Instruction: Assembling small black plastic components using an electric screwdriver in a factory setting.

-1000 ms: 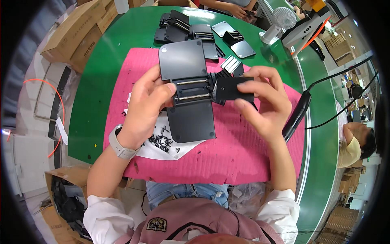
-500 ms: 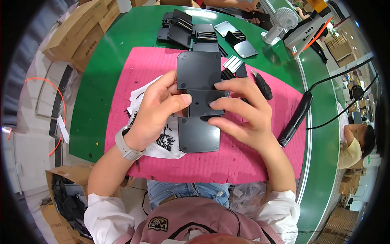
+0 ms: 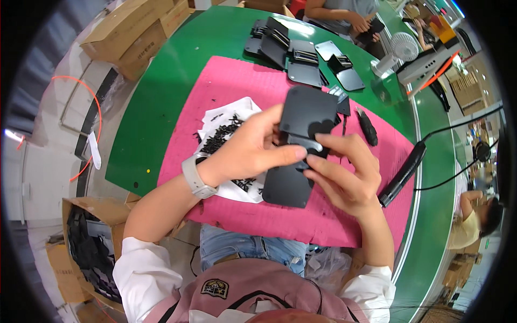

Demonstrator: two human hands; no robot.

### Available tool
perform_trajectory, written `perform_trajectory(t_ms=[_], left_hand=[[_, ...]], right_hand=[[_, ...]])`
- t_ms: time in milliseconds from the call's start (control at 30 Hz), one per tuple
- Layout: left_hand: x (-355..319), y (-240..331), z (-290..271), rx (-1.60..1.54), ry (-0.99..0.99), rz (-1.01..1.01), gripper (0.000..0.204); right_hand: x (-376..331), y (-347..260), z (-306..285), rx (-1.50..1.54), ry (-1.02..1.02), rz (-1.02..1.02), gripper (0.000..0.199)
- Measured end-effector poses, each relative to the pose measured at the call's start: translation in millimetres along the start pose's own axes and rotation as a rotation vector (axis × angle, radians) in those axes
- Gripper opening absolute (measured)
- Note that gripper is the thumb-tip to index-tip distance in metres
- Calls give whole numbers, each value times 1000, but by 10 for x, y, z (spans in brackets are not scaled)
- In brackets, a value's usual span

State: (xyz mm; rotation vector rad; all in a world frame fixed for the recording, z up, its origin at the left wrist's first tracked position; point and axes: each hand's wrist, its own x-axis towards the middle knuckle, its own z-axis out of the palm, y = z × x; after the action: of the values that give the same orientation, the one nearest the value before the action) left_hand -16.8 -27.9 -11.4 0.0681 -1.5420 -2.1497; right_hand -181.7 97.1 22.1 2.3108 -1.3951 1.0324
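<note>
A black folding stand [image 3: 308, 112] with two flat, round-cornered plates joined by a middle section is held above a pink foam mat [image 3: 242, 219]. My left hand [image 3: 249, 148] is closed around its left side, thumb on the middle section. The fingers and thumb of my right hand [image 3: 353, 175] are closed together at that section's right side; whether a small part is between them is hidden. Beneath my left hand lies a white cloth [image 3: 246, 107] with many small black screws [image 3: 218, 141] on it.
More black stands [image 3: 304, 72] rest at the far side of the green table [image 3: 142, 116]. A black-handled knife [image 3: 367, 128] lies on the mat, a black electric screwdriver [image 3: 403, 173] at its right edge. A white fan [image 3: 401, 49] stands beyond. Across the table is another person's hand [image 3: 358, 22].
The whole view has shifted, with the table things now further right. The stand has tilted slightly, and my right fingers have drawn together at its middle section.
</note>
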Motion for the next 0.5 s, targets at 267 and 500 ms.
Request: perform_trajectory(t_ms=[267,500], left_hand=[[-148,355,-288,942,224,175,27],[-463,401,-779,1232,379,4,10]], right_hand=[[-308,-179,-238,82,15,187,27],[-802,-163,-319,177,-9,322,26]])
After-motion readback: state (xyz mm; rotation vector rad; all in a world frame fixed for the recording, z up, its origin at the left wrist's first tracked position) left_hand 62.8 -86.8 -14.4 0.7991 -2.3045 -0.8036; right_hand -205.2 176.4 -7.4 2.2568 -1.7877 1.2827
